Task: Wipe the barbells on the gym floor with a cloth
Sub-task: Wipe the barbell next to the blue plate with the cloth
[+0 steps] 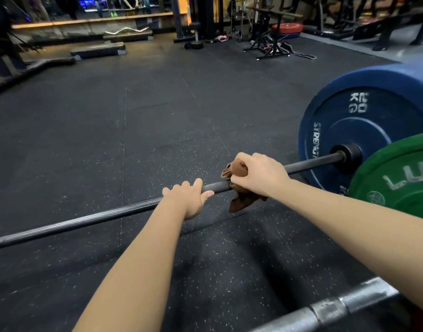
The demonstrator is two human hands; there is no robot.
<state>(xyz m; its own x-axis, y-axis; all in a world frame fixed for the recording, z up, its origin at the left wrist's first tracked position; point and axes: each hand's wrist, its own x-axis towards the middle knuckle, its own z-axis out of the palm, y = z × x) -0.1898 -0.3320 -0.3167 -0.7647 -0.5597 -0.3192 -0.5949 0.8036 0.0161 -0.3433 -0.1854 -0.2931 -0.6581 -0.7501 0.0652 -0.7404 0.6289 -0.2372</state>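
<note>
A dark barbell shaft (86, 220) lies across the black rubber floor, running from the left edge up to a blue 20 kg plate (363, 130) at the right. My left hand (190, 196) grips the shaft near its middle, fingers curled over the top. Just to its right, my right hand (258, 173) holds a brown cloth (240, 202) wrapped round the shaft, with a loose end hanging below the bar. A second barbell's silver sleeve (330, 307) shows at the bottom right, with a green plate (397, 180) on it.
The speckled rubber floor (133, 116) stretches ahead. Step platforms (97, 49) and a curl bar (125, 31) lie at the back left. A black rack stand (274, 44), red plates (287, 28) and benches stand at the back right.
</note>
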